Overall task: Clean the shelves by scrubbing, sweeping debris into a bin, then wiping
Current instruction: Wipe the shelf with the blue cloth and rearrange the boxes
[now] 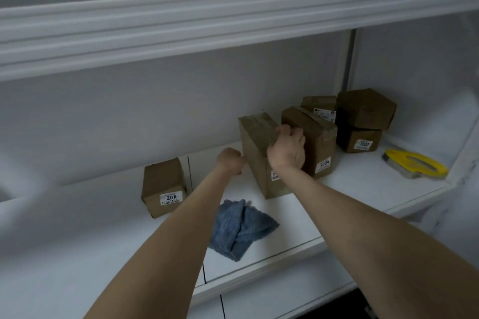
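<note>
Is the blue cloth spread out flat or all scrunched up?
Scrunched up: the blue cloth lies bunched in uneven folds on the white shelf.

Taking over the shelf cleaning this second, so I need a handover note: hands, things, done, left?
Right hand grips the top of the tilted middle box. Left hand is curled at its left edge; grip unclear.
Cloth lies near the shelf front, brush at the right end, neither held. No bin in view.
Done: nothing I can confirm.
Left: likely shift other boxes, scrub, sweep, wipe.
</note>
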